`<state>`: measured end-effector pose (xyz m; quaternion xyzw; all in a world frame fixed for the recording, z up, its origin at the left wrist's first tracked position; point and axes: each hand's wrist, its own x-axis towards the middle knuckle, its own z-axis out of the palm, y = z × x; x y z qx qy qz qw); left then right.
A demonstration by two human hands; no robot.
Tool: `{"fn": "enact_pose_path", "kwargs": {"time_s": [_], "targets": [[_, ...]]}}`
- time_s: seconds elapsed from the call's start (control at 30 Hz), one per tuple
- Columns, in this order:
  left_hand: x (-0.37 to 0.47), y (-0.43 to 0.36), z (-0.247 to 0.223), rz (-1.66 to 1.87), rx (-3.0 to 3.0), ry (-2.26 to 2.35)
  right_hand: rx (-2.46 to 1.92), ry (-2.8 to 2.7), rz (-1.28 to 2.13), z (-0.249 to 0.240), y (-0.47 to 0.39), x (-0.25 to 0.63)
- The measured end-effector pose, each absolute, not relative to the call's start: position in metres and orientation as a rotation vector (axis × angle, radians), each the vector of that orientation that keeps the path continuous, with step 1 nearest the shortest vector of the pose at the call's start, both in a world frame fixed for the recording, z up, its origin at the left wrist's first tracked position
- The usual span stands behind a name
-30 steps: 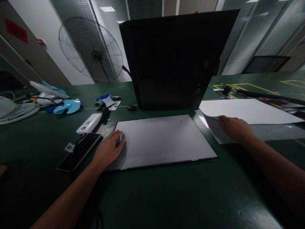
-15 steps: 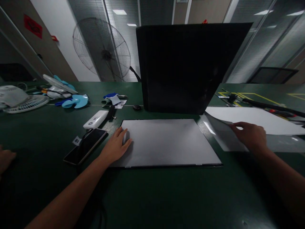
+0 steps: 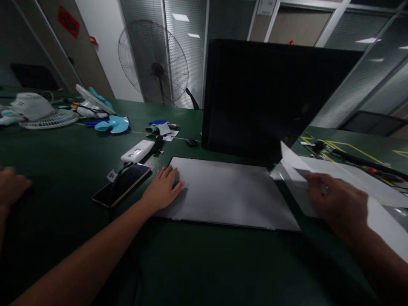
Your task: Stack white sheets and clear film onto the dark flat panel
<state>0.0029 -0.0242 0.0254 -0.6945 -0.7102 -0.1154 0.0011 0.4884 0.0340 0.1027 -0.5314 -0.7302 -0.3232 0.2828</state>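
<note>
A flat, grey-white rectangular panel [image 3: 226, 191] with a thin dark border lies in front of me. My left hand [image 3: 163, 189] rests on its left end, fingers spread and holding nothing. To the right of the panel, my right hand [image 3: 339, 204] pinches the edge of a thin, flexible white sheet [image 3: 291, 165]. The sheet's near corner curls up off the table, and part of it passes behind my hand and wrist. Another white sheet [image 3: 376, 176] lies flat behind it.
Behind the panel stands a large black screen [image 3: 274, 97]. Left of my hand lie a phone [image 3: 123, 185] and a white device [image 3: 137, 151]. Fan parts [image 3: 113, 124] sit at the back left, cables and tools [image 3: 366, 161] at the back right. Another person's hand [image 3: 12, 185] shows at the left edge.
My right hand has raised the pinched sheet, whose corner now stands higher and curls more. My left hand stays on the panel. The whole view has shifted and tilted.
</note>
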Motion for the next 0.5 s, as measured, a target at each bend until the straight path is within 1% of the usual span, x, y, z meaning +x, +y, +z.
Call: {"fn": "enact_pose_path", "kwargs": {"time_s": [0.1,0.17,0.23,0.37,0.5], "targets": [[0.004,-0.025,0.029,-0.435,-2.164,-2.276,-1.124,-2.304,-0.594,0.101,0.002,0.432],[0.004,-0.026,0.032,-0.504,-2.158,-2.317,-0.945,-2.527,-0.372,0.094,-0.014,0.394],[0.003,-0.026,0.034,-0.575,-2.154,-2.348,-0.808,-2.710,-0.231,0.085,-0.025,0.358],[0.003,-0.027,0.038,-0.677,-2.137,-2.394,-0.620,-2.930,-0.184,0.071,-0.037,0.292],[0.003,-0.027,0.040,-0.693,-2.157,-2.392,-0.481,-2.984,-0.212,0.067,-0.042,0.239]]}}
